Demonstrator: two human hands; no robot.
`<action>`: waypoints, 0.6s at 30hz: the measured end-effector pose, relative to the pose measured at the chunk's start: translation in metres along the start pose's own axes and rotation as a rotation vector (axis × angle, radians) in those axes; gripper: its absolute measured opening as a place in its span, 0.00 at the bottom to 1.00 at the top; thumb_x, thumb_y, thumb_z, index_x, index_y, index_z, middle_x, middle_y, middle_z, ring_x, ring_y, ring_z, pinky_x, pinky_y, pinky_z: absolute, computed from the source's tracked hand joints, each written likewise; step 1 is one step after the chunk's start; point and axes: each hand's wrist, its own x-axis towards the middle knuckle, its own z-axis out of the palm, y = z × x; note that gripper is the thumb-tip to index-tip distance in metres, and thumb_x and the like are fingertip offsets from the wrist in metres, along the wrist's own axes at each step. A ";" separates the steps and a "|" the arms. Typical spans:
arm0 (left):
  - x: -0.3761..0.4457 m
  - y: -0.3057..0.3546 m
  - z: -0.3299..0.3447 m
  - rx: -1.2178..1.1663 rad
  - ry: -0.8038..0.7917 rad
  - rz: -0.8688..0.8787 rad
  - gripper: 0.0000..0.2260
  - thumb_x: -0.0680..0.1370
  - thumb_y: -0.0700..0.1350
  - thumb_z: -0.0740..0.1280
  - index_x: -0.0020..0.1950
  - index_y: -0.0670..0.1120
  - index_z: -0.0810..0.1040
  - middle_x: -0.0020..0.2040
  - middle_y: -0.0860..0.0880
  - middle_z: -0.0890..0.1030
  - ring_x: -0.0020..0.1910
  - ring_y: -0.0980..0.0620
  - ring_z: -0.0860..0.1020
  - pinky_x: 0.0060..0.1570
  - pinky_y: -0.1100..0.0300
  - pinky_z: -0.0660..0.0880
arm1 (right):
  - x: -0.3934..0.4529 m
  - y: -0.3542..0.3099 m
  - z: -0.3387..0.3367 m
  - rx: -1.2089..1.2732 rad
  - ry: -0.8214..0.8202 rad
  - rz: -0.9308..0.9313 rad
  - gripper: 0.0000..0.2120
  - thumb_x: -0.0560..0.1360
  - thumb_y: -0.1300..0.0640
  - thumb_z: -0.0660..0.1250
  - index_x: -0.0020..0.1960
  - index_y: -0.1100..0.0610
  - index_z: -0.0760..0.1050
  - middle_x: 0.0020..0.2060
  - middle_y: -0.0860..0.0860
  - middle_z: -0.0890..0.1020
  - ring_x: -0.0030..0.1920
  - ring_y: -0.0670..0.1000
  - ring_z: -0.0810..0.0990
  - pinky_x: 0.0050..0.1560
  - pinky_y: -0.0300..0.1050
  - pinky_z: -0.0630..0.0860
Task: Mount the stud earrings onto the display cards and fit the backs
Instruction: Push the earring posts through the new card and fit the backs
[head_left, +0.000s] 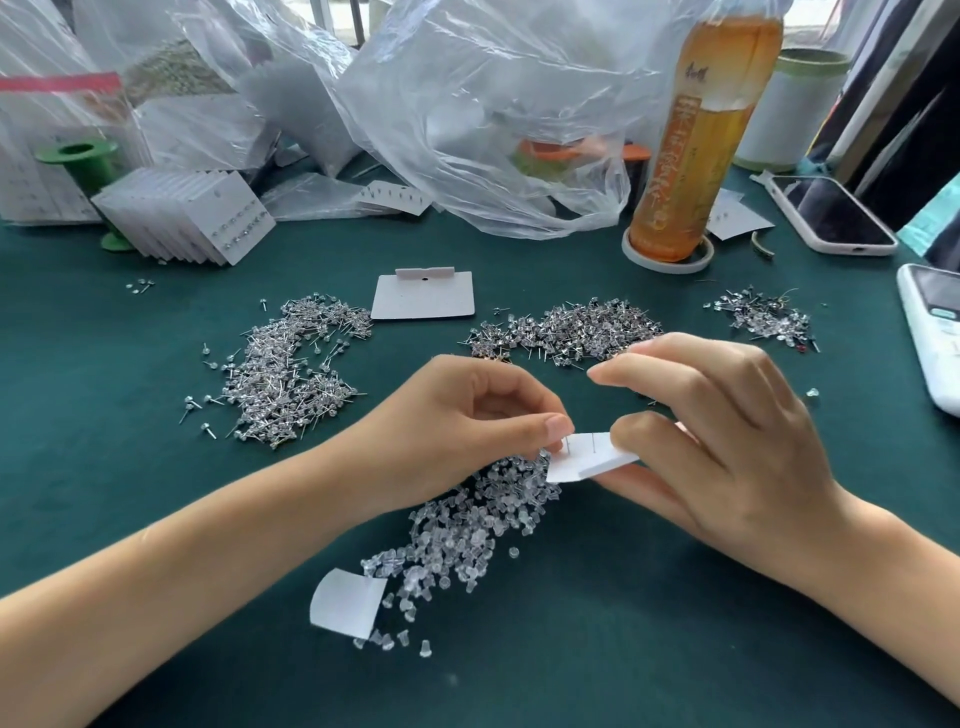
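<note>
Nearest on the green table (623, 649) lies a curled scrap of white paper (345, 603) at the edge of a heap of clear earring backs (467, 530). Just above that heap, a small white display card (589, 457) is held back side up, with two thin metal posts (582, 441) standing out of it. The left hand (467, 415) has its fingers curled, thumb and fingertip pinching at the left post; whether a back sits between them cannot be told. The right hand (717, 441) grips the card's right edge, thumb on top, fingers under. Beyond the hands lie three piles of stud earrings (291, 369), a blank card (423, 293), a leaning stack of filled cards (192, 218), clear plastic bags (467, 104) and a tea bottle (701, 140)
</note>
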 end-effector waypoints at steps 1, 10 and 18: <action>0.000 0.000 0.000 0.007 0.000 0.000 0.03 0.75 0.40 0.69 0.45 0.41 0.82 0.38 0.50 0.83 0.39 0.57 0.80 0.44 0.68 0.74 | 0.000 0.000 0.000 -0.001 -0.006 -0.002 0.14 0.78 0.51 0.67 0.41 0.58 0.69 0.55 0.55 0.79 0.55 0.56 0.74 0.54 0.48 0.69; 0.000 0.000 0.000 0.011 -0.003 0.020 0.02 0.74 0.41 0.69 0.43 0.43 0.81 0.37 0.51 0.83 0.38 0.57 0.79 0.44 0.67 0.75 | 0.000 -0.001 -0.001 0.012 0.002 0.037 0.14 0.78 0.52 0.68 0.41 0.58 0.67 0.56 0.54 0.73 0.55 0.56 0.74 0.53 0.48 0.69; 0.000 -0.001 0.002 -0.007 0.015 0.039 0.03 0.74 0.40 0.69 0.44 0.42 0.81 0.35 0.53 0.82 0.36 0.59 0.78 0.41 0.69 0.73 | 0.000 -0.001 -0.001 -0.010 0.014 0.046 0.14 0.78 0.51 0.68 0.41 0.58 0.67 0.56 0.54 0.73 0.55 0.56 0.74 0.52 0.48 0.68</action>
